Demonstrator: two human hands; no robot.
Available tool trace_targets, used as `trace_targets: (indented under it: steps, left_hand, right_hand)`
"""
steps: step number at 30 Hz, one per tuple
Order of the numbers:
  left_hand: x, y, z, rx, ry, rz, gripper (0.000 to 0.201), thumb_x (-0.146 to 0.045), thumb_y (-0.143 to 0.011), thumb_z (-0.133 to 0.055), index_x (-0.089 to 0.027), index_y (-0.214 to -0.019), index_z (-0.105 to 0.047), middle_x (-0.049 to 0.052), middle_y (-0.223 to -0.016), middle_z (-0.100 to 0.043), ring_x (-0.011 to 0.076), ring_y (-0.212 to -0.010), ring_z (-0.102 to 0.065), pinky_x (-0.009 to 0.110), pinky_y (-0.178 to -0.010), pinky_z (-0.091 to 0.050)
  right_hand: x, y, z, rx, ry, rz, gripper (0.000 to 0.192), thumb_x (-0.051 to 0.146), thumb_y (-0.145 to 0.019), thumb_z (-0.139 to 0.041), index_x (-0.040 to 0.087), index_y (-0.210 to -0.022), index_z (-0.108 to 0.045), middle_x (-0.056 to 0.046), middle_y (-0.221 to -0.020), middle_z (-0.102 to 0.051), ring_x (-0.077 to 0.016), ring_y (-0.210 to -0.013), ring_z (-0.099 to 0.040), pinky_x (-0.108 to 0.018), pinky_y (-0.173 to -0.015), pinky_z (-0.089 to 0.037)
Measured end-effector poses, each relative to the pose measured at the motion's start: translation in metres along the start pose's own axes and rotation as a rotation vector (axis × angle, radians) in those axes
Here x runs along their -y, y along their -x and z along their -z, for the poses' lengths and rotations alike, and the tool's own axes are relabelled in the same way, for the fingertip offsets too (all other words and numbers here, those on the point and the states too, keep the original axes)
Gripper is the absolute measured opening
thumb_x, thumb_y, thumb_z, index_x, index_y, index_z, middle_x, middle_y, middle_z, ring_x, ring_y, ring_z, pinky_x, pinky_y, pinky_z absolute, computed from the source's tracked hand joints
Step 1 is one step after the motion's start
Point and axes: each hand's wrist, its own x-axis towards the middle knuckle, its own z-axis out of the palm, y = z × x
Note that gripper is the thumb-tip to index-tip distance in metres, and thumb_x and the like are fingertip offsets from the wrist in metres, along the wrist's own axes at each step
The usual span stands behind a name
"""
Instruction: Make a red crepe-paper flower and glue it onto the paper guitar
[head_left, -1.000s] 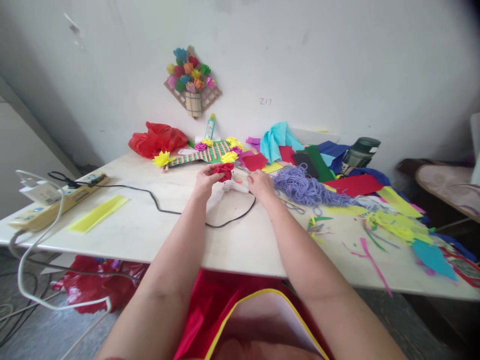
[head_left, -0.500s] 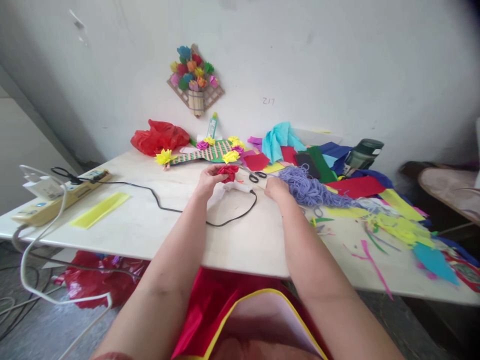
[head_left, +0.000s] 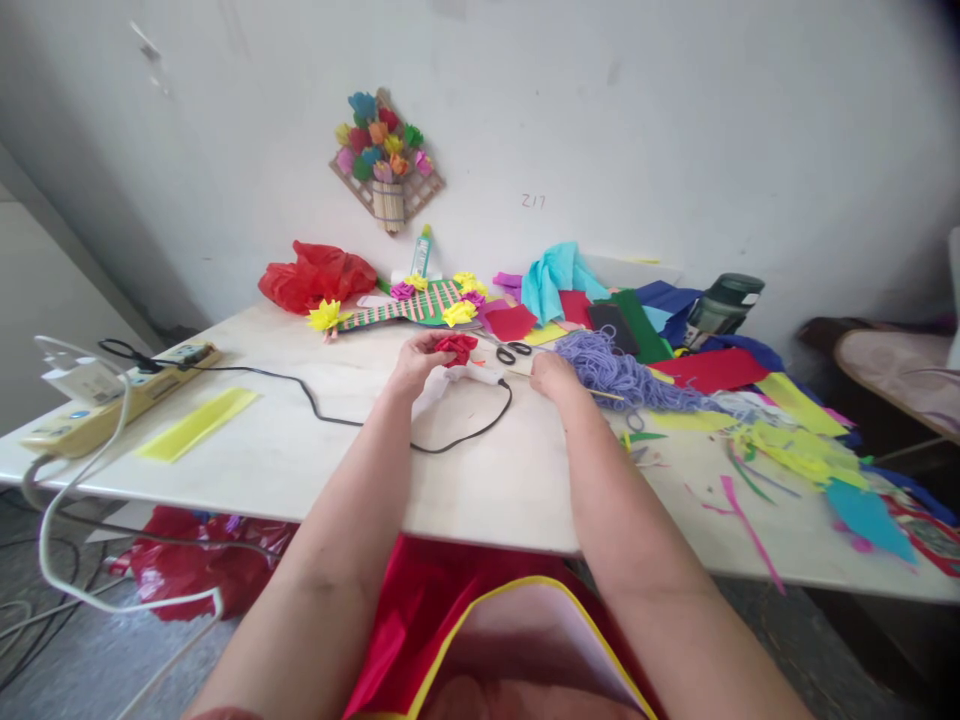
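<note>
Left hand kept a pinched grip on the red paper flower at frame centre above the tabletop, right hand lay beside the purple yarn, grip unclear; better steady the flower's base, not crush petals.

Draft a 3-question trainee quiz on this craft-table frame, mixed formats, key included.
1. True or false: the left hand holds a red paper flower.
2. Multiple choice: what lies just beyond the right hand? A) purple yarn B) a hammer C) a laptop
3. Fill in: the black-handled ____ lie on the table between the two hands.

Key: 1 true; 2 A; 3 scissors.
</note>
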Motion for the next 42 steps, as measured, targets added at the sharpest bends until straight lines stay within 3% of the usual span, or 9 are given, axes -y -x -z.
trace_targets:
  steps: [4, 8, 16, 25, 42]
  left_hand:
    - [0.0, 0.0, 0.0, 0.011, 0.0, 0.005, 0.037, -0.014, -0.049, -0.081, -0.016, -0.086, -0.075, 0.006, -0.079, -0.075, 0.02, -0.071, -0.068, 0.031, -0.066, -0.053]
    - [0.002, 0.0, 0.001, 0.024, 0.005, 0.023, 0.038, -0.013, -0.049, -0.082, -0.015, -0.087, -0.075, 0.008, -0.081, -0.075, 0.0203, -0.072, -0.069, 0.032, -0.069, -0.054]
    - [0.004, -0.001, 0.003, 0.044, -0.006, 0.043, 0.041, -0.014, -0.048, -0.083, -0.014, -0.088, -0.076, 0.007, -0.082, -0.076, 0.0198, -0.073, -0.069, 0.031, -0.069, -0.053]
    - [0.004, -0.001, 0.002, 0.071, 0.0, 0.042, 0.04, -0.014, -0.049, -0.085, -0.015, -0.088, -0.076, 0.007, -0.083, -0.076, 0.0194, -0.073, -0.069, 0.031, -0.069, -0.054]
    - [0.001, 0.001, -0.001, 0.108, -0.005, 0.043, 0.04, -0.014, -0.048, -0.085, -0.015, -0.088, -0.076, 0.007, -0.083, -0.076, 0.0194, -0.074, -0.069, 0.032, -0.071, -0.054]
  right_hand:
    - [-0.004, 0.001, 0.005, -0.077, -0.05, 0.0, 0.034, 0.01, -0.082, -0.058, 0.017, -0.111, -0.075, -0.019, -0.12, -0.07, -0.0309, -0.114, -0.066, -0.038, -0.093, -0.05]
    - [-0.005, 0.004, 0.012, -0.224, -0.118, 0.039, 0.028, 0.026, -0.09, -0.055, 0.026, -0.109, -0.076, -0.011, -0.115, -0.073, -0.0281, -0.108, -0.067, -0.036, -0.088, -0.05]
    - [-0.001, 0.002, 0.013, -0.429, -0.41, 0.221, 0.024, 0.035, -0.089, -0.058, 0.022, -0.093, -0.078, -0.005, -0.088, -0.077, -0.0196, -0.084, -0.068, -0.028, -0.072, -0.045]
    - [0.0, -0.002, 0.01, -0.436, -0.631, 0.391, 0.015, 0.03, -0.082, -0.067, 0.022, -0.084, -0.079, -0.003, -0.081, -0.077, -0.0167, -0.073, -0.066, -0.026, -0.066, -0.043]
    - [0.002, -0.003, 0.008, -0.427, -0.572, 0.375, 0.011, 0.029, -0.08, -0.071, 0.025, -0.082, -0.08, -0.001, -0.081, -0.077, -0.0168, -0.073, -0.066, -0.027, -0.064, -0.041]
